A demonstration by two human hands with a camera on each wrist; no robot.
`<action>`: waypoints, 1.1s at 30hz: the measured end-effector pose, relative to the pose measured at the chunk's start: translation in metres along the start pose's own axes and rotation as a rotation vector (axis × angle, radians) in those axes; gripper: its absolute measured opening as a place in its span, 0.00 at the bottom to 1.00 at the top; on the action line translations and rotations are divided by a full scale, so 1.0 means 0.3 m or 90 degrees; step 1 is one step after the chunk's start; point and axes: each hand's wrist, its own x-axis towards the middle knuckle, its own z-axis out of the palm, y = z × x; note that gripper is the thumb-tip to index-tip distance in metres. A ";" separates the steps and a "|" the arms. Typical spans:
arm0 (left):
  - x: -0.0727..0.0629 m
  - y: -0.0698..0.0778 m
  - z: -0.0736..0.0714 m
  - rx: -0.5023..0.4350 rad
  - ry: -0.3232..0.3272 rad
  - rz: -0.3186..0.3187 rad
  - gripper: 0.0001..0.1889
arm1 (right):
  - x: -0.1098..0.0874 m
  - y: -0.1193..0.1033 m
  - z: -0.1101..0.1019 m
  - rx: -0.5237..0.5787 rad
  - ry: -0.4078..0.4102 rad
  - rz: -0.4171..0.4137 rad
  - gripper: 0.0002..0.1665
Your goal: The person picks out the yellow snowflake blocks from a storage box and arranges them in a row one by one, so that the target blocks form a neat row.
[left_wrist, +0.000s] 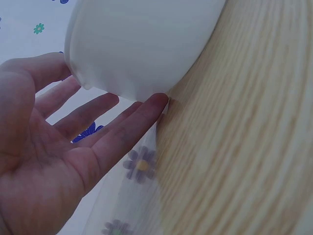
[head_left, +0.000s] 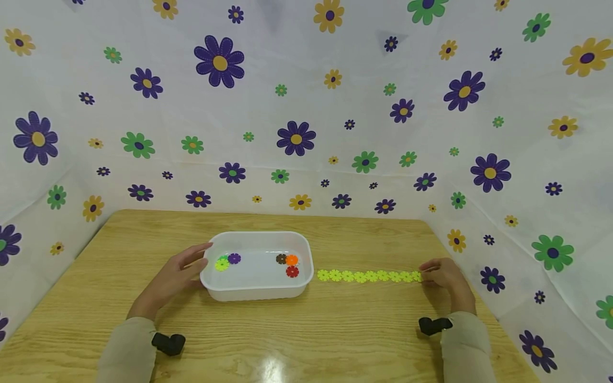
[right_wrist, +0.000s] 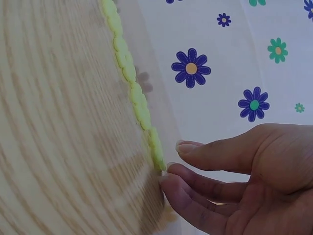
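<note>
A white plastic tub (head_left: 254,292) stands on the table, with several small flower-shaped discs inside: a yellow-green disc (head_left: 222,264) and a purple disc (head_left: 234,258) at its left, brown, orange and red (head_left: 292,272) ones at its right. My left hand (head_left: 178,276) is at the tub's left end, fingertips touching its wall and thumb by the rim. To the tub's right a straight row of yellow-green flower discs (head_left: 360,276) lies flat, edge to edge. At its far right end is my right hand (head_left: 441,274), fingertips touching the last disc, thumb (right_wrist: 215,152) apart from the fingers.
The wooden table (head_left: 335,335) runs back to a white cloth (head_left: 268,111) printed with purple, green and yellow flowers, which also hangs at both sides. Each wrist carries a black camera (head_left: 168,344) over a beige sleeve (head_left: 128,348).
</note>
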 end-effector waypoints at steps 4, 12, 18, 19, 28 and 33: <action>-0.001 0.003 0.000 0.000 0.000 -0.006 0.33 | -0.011 -0.013 -0.008 -0.009 -0.001 -0.006 0.20; -0.003 0.007 0.001 0.006 -0.003 -0.009 0.33 | -0.047 -0.127 0.016 0.002 -0.017 -0.086 0.22; -0.005 0.007 -0.002 0.007 -0.005 -0.010 0.33 | -0.072 -0.257 0.067 0.014 -0.043 -0.163 0.22; -0.004 0.007 -0.002 0.006 -0.006 -0.009 0.33 | -0.073 -0.279 0.079 0.015 -0.044 -0.175 0.22; 0.004 0.001 -0.005 -0.005 -0.008 -0.001 0.33 | -0.041 -0.482 0.221 -0.012 -0.081 -0.249 0.16; 0.005 -0.001 -0.003 -0.013 -0.012 0.004 0.33 | -0.037 -0.587 0.306 -0.033 -0.104 -0.255 0.15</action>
